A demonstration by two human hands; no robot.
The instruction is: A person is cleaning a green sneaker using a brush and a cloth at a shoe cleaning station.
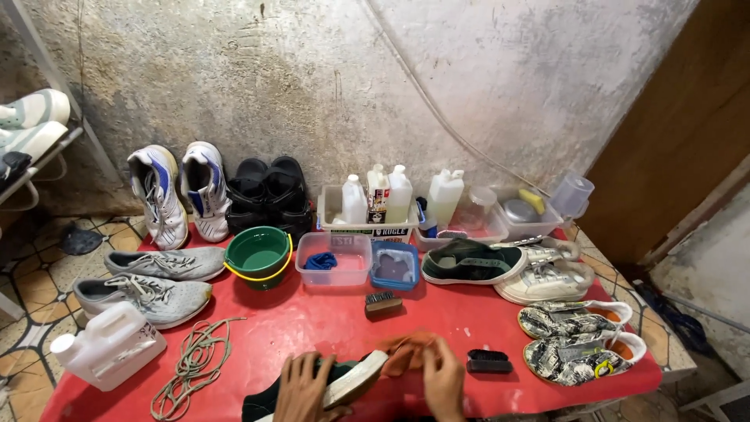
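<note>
At the near edge of the red table (312, 324) my left hand (303, 389) grips a dark green sneaker with a pale sole (355, 379), tipped so the sole faces up. My right hand (443, 383) presses an orange cloth (406, 352) against the sneaker's toe end. Just right of my right hand lies a black brush (489, 362). A wooden brush (383, 302) rests a little farther back.
Grey sneakers (148, 293), loose laces (195, 359) and a white jug (109, 346) lie left. A green bucket (258, 254), clear tub (333, 259) and blue tub (394, 266) stand mid-table. Bottles in trays line the wall. Patterned shoes (578, 340) sit right.
</note>
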